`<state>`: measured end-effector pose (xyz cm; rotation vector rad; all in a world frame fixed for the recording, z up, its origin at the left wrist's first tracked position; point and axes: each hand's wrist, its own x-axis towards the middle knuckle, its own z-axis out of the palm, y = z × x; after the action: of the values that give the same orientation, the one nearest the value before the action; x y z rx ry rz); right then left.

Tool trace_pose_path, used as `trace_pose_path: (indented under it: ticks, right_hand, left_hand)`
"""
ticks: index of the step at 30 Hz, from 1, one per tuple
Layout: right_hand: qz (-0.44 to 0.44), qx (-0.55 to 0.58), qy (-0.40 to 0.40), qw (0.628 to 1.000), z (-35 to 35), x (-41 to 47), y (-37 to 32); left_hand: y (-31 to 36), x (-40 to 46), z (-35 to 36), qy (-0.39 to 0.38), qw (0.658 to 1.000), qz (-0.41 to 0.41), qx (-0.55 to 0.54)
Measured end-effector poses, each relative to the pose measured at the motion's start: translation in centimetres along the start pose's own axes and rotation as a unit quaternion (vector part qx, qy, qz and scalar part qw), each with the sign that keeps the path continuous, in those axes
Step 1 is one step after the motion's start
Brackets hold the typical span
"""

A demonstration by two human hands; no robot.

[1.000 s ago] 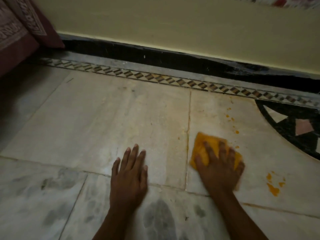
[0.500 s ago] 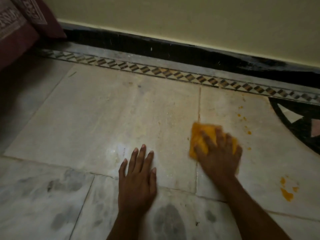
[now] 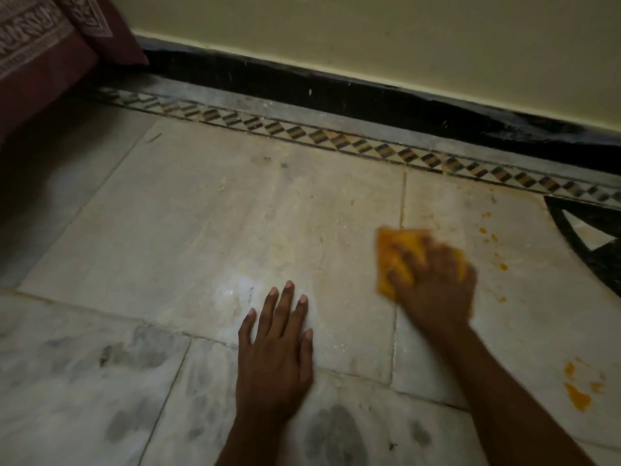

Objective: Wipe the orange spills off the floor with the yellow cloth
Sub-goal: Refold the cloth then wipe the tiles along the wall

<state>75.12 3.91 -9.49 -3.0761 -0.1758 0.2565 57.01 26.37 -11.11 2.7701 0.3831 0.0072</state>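
A single head-worn view looks forward and steeply down from close above the pale marble tile floor [image 3: 235, 230], facing a cream wall [image 3: 403, 45] with a black skirting band [image 3: 336, 95] along the top. Both forearms enter from the bottom edge. The frame tilts, so the wall line slopes down to the right.

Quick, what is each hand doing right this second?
Left hand: open, flat on the floor, holding nothing.
Right hand: spread, pressing the yellow cloth against the floor.
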Motion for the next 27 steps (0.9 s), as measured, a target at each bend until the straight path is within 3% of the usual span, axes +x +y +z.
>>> trace_pose_path:
  ticks: [2,4,6,9,11,13,14,16,18,20,23,25,27]
  right_hand:
    - [0.149,0.047,-0.002,0.988,-1.8,5.4,-0.3]
    - [0.180,0.102,-0.001,0.978,-3.4,10.5,-3.1]
    - [0.091,0.098,-0.005,0.991,-3.0,12.8,-6.8]
    - [-0.094,0.030,0.015,0.995,-0.9,8.9,-10.3]
    - [-0.176,0.015,0.023,0.984,0.5,3.5,-8.2]
    - [-0.197,-0.014,0.027,0.980,1.3,-1.2,-2.8]
    - [-0.165,-0.023,0.033,0.985,1.2,-1.7,0.1]
    - [-0.022,-0.024,0.035,0.999,0.4,1.6,3.5]
    - [0.157,0.039,0.013,0.987,-1.3,7.2,3.2]
    - [0.212,0.090,0.016,0.973,-2.4,11.9,0.5]
    - [0.067,0.066,0.012,0.995,-1.5,12.9,-4.3]
    - [-0.074,0.007,0.008,0.997,-0.2,8.2,-5.6]
    - [-0.146,-0.009,0.022,0.989,1.0,1.6,-3.3]
  left_hand:
    - [0.0,-0.1,0.2,0.008,1.000,0.003,-0.001]
    - [-0.2,-0.1,0.3,0.017,1.000,-0.001,-0.006]
    - [-0.3,0.0,0.3,0.016,1.000,-0.003,-0.007]
    - [0.0,0.0,0.1,0.018,1.000,-0.001,-0.010]
    - [0.0,0.1,-0.1,0.016,1.000,0.000,-0.012]
    - [0.0,0.1,-0.2,0.003,1.000,0.006,-0.009]
    - [0.1,0.2,-0.1,0.007,1.000,0.009,-0.007]
    - [-0.1,-0.1,0.4,0.014,1.000,0.002,0.000]
    - [-0.2,0.1,0.5,0.022,1.000,0.006,-0.004]
    - [-0.3,0.1,0.8,0.033,0.999,-0.001,-0.008]
    - [-0.1,0.1,0.5,0.031,1.000,0.004,-0.004]
    - [0.0,0.2,0.1,0.017,1.000,0.001,-0.001]
    - [0.2,0.0,-0.2,0.007,1.000,-0.001,0.003]
